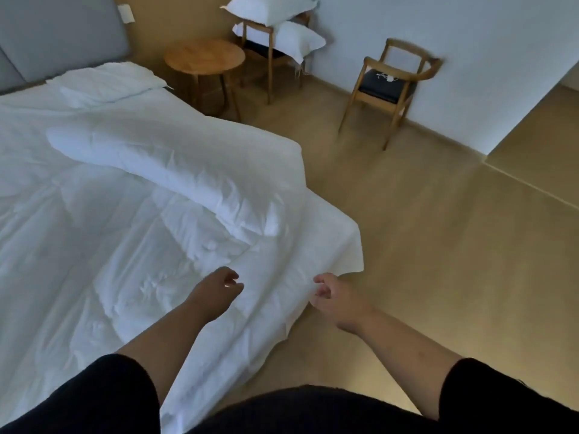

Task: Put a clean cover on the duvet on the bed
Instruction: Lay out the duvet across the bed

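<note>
A white duvet (pixel 125 198) lies spread and rumpled over the bed, with a thick fold (pixel 175 170) running diagonally across it. A thin white sheet corner (pixel 341 245) hangs off the bed's near right corner. My left hand (pixel 216 289) hovers just above the duvet near that corner, fingers loosely curled, holding nothing. My right hand (pixel 332 296) is at the hanging white edge, fingers loosely curled, touching the fabric; I cannot tell whether it grips it.
A grey headboard (pixel 59 36) stands at the far left. Beside the bed is a round wooden table (pixel 203 56). One wooden chair (pixel 269 51) carries two white pillows (pixel 269 4); another chair (pixel 391 83) stands by the wall. Tan floor lies to the right.
</note>
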Demonstrator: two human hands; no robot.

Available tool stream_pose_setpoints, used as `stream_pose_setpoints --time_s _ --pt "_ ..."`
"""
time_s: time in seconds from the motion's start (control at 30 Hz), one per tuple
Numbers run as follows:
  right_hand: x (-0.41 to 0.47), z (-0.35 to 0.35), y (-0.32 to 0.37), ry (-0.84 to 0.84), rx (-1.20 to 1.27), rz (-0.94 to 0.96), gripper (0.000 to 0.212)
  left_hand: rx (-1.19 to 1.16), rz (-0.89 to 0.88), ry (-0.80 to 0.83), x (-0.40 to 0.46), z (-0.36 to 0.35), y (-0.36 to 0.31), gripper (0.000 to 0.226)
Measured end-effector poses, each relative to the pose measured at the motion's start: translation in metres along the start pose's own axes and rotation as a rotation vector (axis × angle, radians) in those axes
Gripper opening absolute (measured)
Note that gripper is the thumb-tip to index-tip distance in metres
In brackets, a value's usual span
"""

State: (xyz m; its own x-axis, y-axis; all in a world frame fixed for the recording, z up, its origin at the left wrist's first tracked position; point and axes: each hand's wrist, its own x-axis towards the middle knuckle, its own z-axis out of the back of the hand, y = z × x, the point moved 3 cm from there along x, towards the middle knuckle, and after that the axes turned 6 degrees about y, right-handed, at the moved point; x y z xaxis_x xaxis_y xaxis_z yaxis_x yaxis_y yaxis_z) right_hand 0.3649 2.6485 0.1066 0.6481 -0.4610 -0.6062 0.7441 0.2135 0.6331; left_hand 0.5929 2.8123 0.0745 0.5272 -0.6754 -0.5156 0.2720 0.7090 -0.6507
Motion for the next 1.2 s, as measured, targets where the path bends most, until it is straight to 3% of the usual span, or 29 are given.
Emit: stream_pose_setpoints --time_s 0.27,0.57,0.73,0.97,1.2 --pt "0.011 0.15 -0.076 -0.132 0.132 -0.029 0.043 -0.007 -0.12 0.087 0.09 -0.064 -0.16 0.024" --pt "0.103 0.305 -0.094 -0.194 0.128 -0.018 0.044 -0.079 -0.166 0.109 0.236 -0.091 -0.278 0.025" --pt "0.171 0.409 -0.094 -0.236 0.104 -0.038 0.045 0.011 -0.193 0.165 0.337 -0.093 -0.372 0.018" --pt "0.218 0.519 -0.115 -0.293 0.265 -0.017 0.035 0.051 -0.312 0.244 0.406 -0.112 -0.506 0.018" --pt "0.296 0.648 -0.155 -0.265 0.318 0.025 0.028 -0.11 -0.276 0.135 0.486 -0.122 -0.592 0.015"
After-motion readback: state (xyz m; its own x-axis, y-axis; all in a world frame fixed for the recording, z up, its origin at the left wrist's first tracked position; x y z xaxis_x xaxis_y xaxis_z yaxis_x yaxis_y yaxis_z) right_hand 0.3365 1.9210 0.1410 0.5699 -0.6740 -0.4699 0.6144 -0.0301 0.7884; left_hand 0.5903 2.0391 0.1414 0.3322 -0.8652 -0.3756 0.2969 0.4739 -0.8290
